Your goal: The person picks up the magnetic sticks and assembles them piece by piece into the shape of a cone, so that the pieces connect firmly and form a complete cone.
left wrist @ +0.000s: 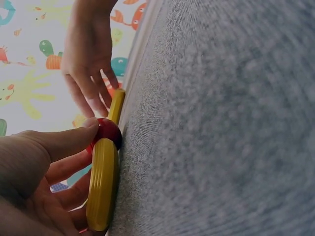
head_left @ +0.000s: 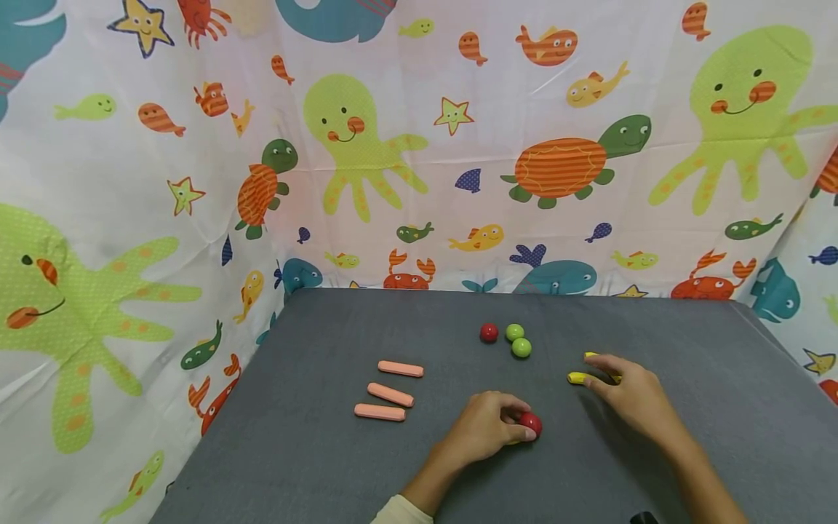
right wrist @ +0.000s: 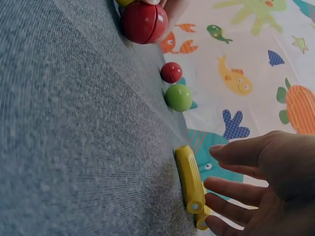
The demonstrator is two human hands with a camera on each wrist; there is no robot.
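My left hand [head_left: 487, 428] [left wrist: 59, 172] pinches a red ball [head_left: 531, 424] [left wrist: 107, 133] [right wrist: 143, 22] between thumb and fingers, low over the grey table. Beside that ball a yellow banana [left wrist: 103, 184] lies by the palm, mostly hidden under the hand in the head view. To the right, my right hand [head_left: 630, 397] [left wrist: 89, 59] [right wrist: 266, 182] is over two yellow bananas [head_left: 578, 378] [right wrist: 189, 177], its fingers parted and relaxed. In the right wrist view a gap shows between the thumb and the nearer banana; whether the other fingers touch the bananas, I cannot tell.
Three pink sausages [head_left: 401, 369] lie on the left part of the grey table [head_left: 294, 451]. Farther back are a red ball [head_left: 489, 332] and two green balls [head_left: 514, 332]. A dark object [head_left: 644, 518] shows at the bottom edge. Patterned cloth [head_left: 393, 167] hangs behind the table.
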